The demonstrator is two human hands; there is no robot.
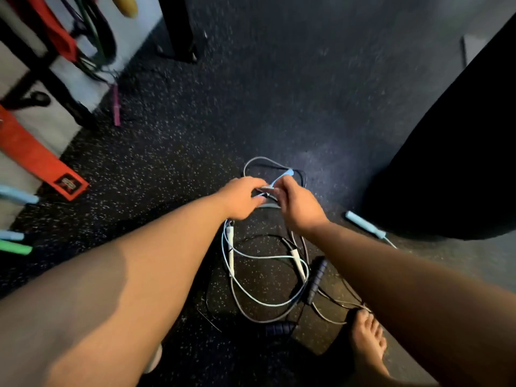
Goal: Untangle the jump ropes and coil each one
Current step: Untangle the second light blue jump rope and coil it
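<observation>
Your left hand [241, 198] and right hand [296, 203] meet fingertip to fingertip, both pinching a loop of the light blue jump rope [287, 172]. Below your wrists, its slack lies tangled with a black jump rope [317, 277] on the speckled floor [167, 163]. A blue handle [365, 225] lies right of your right hand.

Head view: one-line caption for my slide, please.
Left hand and right hand pinch a light blue rope loop above the tangled jump ropes on the speckled floor.
</observation>
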